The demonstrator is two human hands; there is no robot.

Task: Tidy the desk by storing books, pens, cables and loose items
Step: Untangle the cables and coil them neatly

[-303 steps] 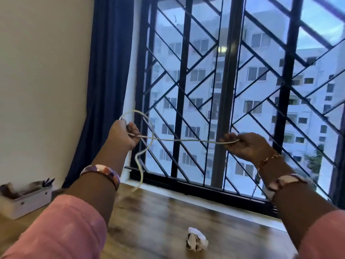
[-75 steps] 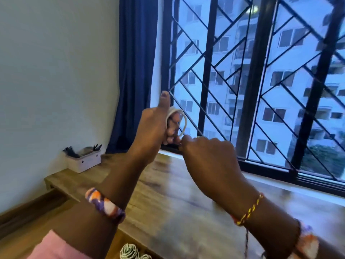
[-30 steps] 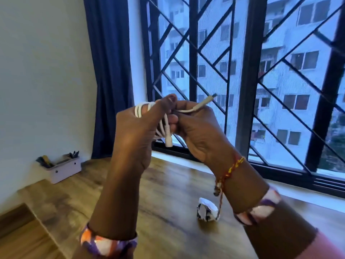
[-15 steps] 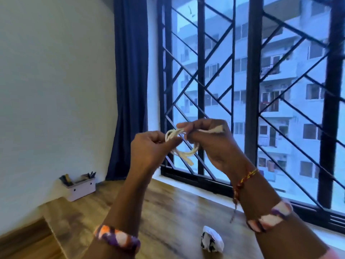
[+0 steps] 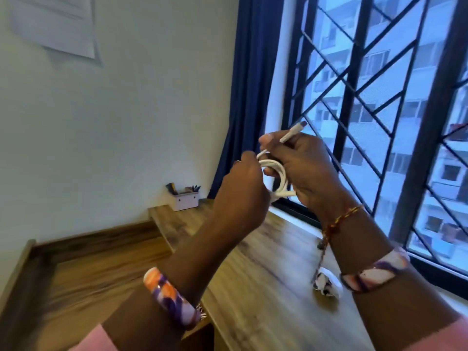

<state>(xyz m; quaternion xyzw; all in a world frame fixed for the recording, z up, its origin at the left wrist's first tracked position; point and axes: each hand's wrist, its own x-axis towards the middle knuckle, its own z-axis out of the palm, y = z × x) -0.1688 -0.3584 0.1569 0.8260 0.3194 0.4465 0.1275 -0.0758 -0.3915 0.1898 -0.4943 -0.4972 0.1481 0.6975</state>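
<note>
A white cable (image 5: 277, 173) is wound into a small coil and held up in the air over the wooden desk (image 5: 253, 262). My left hand (image 5: 240, 193) grips the coil's left side. My right hand (image 5: 304, 171) holds the right side, and one plug end (image 5: 293, 131) sticks up from between its fingers. Much of the coil is hidden behind both hands.
A small white organiser box (image 5: 183, 200) with pens stands at the desk's far corner by the wall. A crumpled white and dark item (image 5: 325, 285) lies on the desk near the window. A blue curtain (image 5: 248, 84) and a barred window (image 5: 379, 110) lie behind.
The cable, stretched between both hands ten seconds ago, is now a tight coil. In the last half second the hands stayed together and the view swung left.
</note>
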